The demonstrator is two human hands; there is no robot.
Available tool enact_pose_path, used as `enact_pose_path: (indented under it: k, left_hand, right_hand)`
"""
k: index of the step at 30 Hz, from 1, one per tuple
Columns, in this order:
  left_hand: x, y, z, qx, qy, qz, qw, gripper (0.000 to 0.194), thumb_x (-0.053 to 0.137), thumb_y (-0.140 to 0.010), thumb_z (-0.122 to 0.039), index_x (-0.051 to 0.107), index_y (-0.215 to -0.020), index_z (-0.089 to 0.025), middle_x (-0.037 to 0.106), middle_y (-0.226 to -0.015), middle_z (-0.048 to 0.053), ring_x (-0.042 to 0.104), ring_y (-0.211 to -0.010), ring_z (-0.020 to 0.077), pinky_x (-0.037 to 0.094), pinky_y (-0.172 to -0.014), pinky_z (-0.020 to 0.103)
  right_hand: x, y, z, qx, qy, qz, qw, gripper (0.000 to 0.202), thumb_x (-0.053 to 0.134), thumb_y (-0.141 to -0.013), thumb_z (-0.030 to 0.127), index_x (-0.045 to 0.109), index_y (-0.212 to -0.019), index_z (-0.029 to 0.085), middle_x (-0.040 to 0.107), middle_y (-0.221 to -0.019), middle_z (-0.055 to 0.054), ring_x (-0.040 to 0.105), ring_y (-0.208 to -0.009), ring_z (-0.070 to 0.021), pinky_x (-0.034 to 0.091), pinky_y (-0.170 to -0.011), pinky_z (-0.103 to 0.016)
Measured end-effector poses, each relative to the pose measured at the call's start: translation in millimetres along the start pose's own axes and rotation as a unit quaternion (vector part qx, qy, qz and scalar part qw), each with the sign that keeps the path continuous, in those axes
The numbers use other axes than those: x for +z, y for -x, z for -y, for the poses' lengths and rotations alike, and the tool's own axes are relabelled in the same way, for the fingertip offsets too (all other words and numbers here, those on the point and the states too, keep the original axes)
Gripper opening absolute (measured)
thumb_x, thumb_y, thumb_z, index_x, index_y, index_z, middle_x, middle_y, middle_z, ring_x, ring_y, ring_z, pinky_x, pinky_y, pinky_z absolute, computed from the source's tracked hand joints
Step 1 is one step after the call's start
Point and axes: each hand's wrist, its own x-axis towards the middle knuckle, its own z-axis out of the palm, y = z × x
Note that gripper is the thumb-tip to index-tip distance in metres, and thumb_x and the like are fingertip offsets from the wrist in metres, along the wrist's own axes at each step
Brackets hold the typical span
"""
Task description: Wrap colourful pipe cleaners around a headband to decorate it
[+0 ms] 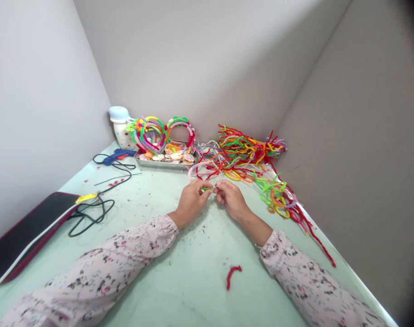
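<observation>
My left hand (192,202) is closed, thumb and forefinger pinching a short green pipe cleaner (207,188) above the middle of the table. Close beside it, my right hand (232,199) pinches the other end, where a small pale bit shows between the fingertips; what that bit is, I cannot make out. The fingers hide most of the pipe cleaner. Nearer to me, a short bent red pipe cleaner (232,276) lies on the pale green table (193,281).
Behind my hands, a metal tray (162,166) holds shells and pipe-cleaner headbands (147,136). Loose pipe cleaners (244,147) are heaped at the back right and trail along the right edge. At left are a white jar (120,129), blue glue gun (120,156), black cord (107,206) and dark mat (29,231).
</observation>
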Motion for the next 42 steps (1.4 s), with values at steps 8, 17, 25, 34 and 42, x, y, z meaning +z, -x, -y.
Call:
enact_pose_path:
  k: [8, 17, 25, 34, 42]
  left_hand:
    - [-2.9, -1.3, -4.5, -0.007, -0.009, 0.013, 1.000, 0.010, 0.060, -0.078, -0.018, 0.067, -0.086, -0.017, 0.062, -0.079, 0.002, 0.053, -0.066, 0.0105, 0.043, -0.064, 0.023]
    - [-3.4, -2.0, -4.8, -0.006, -0.014, 0.021, 1.000, 0.010, 0.059, -0.079, -0.017, 0.067, -0.085, -0.017, 0.062, -0.078, 0.001, 0.054, -0.068, 0.0112, 0.044, -0.065, 0.023]
    - [1.1, -0.1, 2.8, 0.000, 0.009, 0.006, 1.000, 0.015, 0.059, -0.079, -0.019, 0.063, -0.094, -0.018, 0.064, -0.087, 0.002, 0.054, -0.067, 0.0103, 0.044, -0.064, 0.022]
    - [-1.6, -0.6, -0.8, -0.012, -0.007, 0.010, 1.000, 0.010, 0.059, -0.080, -0.020, 0.065, -0.088, -0.017, 0.063, -0.081, 0.002, 0.052, -0.065, 0.0102, 0.043, -0.062, 0.023]
    - [-1.5, -1.5, -0.3, -0.018, -0.005, 0.022, 1.000, 0.009, 0.058, -0.080, -0.020, 0.065, -0.086, -0.017, 0.062, -0.081, 0.002, 0.054, -0.066, 0.0105, 0.044, -0.062, 0.023]
  right_hand:
    - [-1.3, -0.4, -1.9, -0.003, 0.005, 0.004, 1.000, 0.021, 0.063, -0.072, 0.038, 0.055, -0.070, 0.019, 0.060, -0.064, 0.002, 0.046, -0.043, -0.0069, 0.028, -0.039, -0.020]
    - [0.3, 0.9, 0.3, 0.003, 0.007, -0.001, 1.000, 0.019, 0.063, -0.072, 0.036, 0.055, -0.071, 0.018, 0.061, -0.064, 0.002, 0.046, -0.043, -0.0067, 0.029, -0.039, -0.020]
    - [0.8, 0.9, 1.1, 0.000, 0.007, -0.004, 1.000, 0.020, 0.062, -0.073, 0.037, 0.054, -0.070, 0.019, 0.060, -0.064, 0.003, 0.046, -0.042, -0.0067, 0.027, -0.039, -0.020]
    - [0.5, 0.9, 1.2, -0.004, 0.020, -0.002, 1.000, 0.021, 0.062, -0.073, 0.039, 0.054, -0.070, 0.019, 0.060, -0.064, 0.002, 0.046, -0.043, -0.0073, 0.028, -0.039, -0.020]
    - [1.1, 2.2, 0.6, -0.013, 0.024, -0.008, 1.000, 0.023, 0.063, -0.072, 0.040, 0.054, -0.069, 0.019, 0.062, -0.064, 0.002, 0.046, -0.042, -0.0073, 0.028, -0.040, -0.021]
